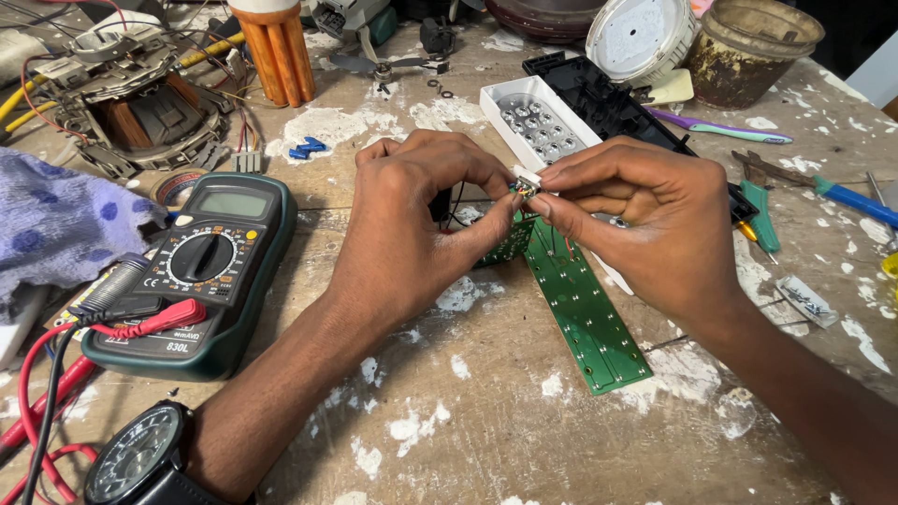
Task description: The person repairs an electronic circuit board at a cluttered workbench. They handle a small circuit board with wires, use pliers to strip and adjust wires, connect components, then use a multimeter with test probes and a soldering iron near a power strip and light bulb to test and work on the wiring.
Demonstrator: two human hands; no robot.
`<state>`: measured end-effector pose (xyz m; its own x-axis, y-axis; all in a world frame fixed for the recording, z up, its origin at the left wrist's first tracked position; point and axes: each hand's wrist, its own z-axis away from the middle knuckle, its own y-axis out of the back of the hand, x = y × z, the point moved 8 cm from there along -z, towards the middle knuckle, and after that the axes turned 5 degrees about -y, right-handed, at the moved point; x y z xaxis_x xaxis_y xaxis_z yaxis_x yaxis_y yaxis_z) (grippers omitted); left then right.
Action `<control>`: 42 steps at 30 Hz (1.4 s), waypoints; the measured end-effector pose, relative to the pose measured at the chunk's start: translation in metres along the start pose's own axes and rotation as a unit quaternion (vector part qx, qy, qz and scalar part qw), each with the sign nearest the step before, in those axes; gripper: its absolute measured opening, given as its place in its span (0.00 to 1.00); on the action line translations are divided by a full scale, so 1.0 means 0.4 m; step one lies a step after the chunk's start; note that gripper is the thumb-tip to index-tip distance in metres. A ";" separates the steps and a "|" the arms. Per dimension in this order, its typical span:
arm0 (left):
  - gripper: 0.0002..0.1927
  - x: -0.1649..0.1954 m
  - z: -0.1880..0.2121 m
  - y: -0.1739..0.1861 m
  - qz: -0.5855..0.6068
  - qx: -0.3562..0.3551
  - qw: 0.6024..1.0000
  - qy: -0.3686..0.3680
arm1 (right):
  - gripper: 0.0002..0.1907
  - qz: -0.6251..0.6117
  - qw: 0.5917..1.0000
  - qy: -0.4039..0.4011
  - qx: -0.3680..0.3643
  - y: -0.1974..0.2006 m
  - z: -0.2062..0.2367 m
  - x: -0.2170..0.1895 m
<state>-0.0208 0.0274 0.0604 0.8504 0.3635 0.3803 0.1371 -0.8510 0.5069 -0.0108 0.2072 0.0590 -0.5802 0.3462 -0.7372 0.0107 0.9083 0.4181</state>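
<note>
Item: small white connector [526,183], pinched between the fingertips of left hand [412,220] and right hand [636,220], both clamped on it, above the green LED circuit board [580,309]. Thin wires seemingly run down to the board. Handling: steady grip, gentle pull, no strain on wires. Adjacent: multimeter [201,271], left.

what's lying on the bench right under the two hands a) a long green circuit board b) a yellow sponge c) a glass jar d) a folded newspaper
a: a long green circuit board lies on the paint-flecked bench directly below the left hand and right hand, which pinch a small white part between their fingertips.
</note>
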 end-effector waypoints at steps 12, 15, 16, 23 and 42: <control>0.06 0.015 0.003 0.007 -0.021 0.019 1.000 0.008 | 0.06 -0.030 0.999 -0.031 0.014 -0.005 -0.002 0.023; 0.05 0.015 0.002 0.007 -0.020 0.018 1.000 0.007 | 0.06 -0.032 0.999 -0.038 0.012 -0.006 -0.001 0.026; 0.05 0.014 0.003 0.006 -0.020 0.015 1.000 0.012 | 0.06 -0.029 0.999 -0.038 0.012 -0.007 0.000 0.026; 0.05 0.011 0.001 0.004 -0.040 0.005 0.999 0.011 | 0.06 -0.008 0.999 -0.029 0.017 -0.008 -0.002 0.021; 0.07 0.018 0.006 -0.002 -0.053 0.015 0.998 -0.013 | 0.05 -0.022 0.999 -0.024 0.013 -0.005 0.000 0.021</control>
<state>-0.0134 0.0298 0.0609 0.8434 0.4418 0.3057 0.2414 -0.8199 0.5191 -0.0156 0.2082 0.0517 -0.5414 0.3160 -0.7791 0.0077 0.9285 0.3713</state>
